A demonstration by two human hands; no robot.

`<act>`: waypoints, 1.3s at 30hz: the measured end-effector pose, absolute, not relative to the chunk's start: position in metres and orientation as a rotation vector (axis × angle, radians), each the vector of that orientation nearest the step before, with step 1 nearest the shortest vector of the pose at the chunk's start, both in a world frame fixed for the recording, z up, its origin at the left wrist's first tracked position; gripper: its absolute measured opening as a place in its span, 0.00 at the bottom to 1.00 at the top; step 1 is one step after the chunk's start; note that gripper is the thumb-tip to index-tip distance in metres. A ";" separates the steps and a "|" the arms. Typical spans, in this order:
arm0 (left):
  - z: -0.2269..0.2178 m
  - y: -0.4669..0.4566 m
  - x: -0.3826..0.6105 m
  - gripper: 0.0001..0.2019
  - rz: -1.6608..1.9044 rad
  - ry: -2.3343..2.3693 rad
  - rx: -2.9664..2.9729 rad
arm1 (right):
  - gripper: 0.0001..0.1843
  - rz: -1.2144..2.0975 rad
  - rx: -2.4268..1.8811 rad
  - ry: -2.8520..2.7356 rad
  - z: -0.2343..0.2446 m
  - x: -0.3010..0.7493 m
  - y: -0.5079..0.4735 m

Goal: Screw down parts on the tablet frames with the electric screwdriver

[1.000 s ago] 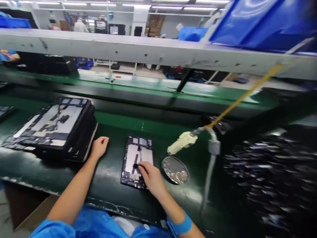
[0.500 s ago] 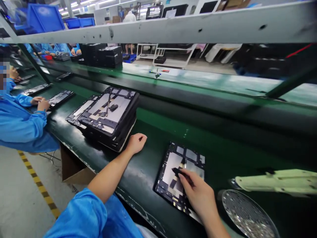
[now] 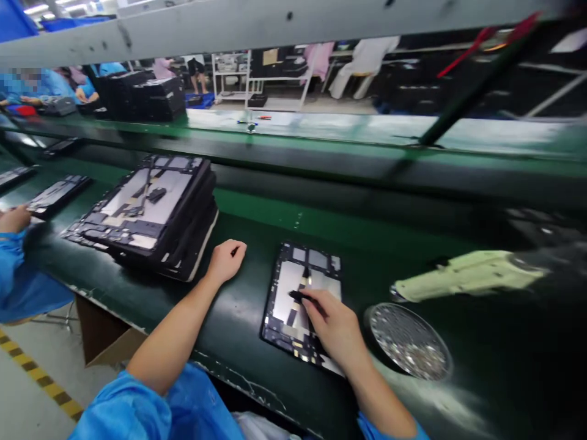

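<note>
My right hand (image 3: 334,327) pinches a small black piece (image 3: 298,296) over an opened tablet (image 3: 284,287). The tablet lies flat, its silver plates and black frame showing; my palm and wrist cover its lower right part. My left hand (image 3: 227,261) rests on the green bench in a loose fist, between that tablet and a stack of similar tablets (image 3: 174,201). A dark gap shows in the fist, and what it holds, if anything, is hidden. On top of the stack lie a loose cable and a small black part (image 3: 157,195).
A round dish (image 3: 408,339) of small metal pieces stands right of the tablet, below a pale green electric screwdriver (image 3: 468,275). On the left, a co-worker's hand (image 3: 16,219) touches another tablet (image 3: 59,194). A grey rail (image 3: 229,27) crosses above the bench.
The view has swung to the right, so the bench and stack appear farther left, and more of the screwdriver shows. Both hands keep nearly the same places and grips.
</note>
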State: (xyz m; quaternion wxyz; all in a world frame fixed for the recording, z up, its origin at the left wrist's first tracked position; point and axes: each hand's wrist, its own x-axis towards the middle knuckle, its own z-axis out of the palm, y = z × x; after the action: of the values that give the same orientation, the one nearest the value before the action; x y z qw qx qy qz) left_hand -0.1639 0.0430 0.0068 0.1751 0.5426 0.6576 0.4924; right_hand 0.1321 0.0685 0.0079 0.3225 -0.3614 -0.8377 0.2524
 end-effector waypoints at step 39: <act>0.030 -0.032 -0.084 0.13 0.922 1.611 2.209 | 0.09 0.542 -0.888 -1.548 0.064 0.151 0.051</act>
State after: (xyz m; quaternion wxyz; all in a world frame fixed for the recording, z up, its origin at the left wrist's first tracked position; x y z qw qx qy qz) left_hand -0.0844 -0.0316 0.0302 0.1279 0.7593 0.5538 0.3171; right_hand 0.1510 0.0507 0.0638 0.5959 -0.3825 -0.6665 0.2334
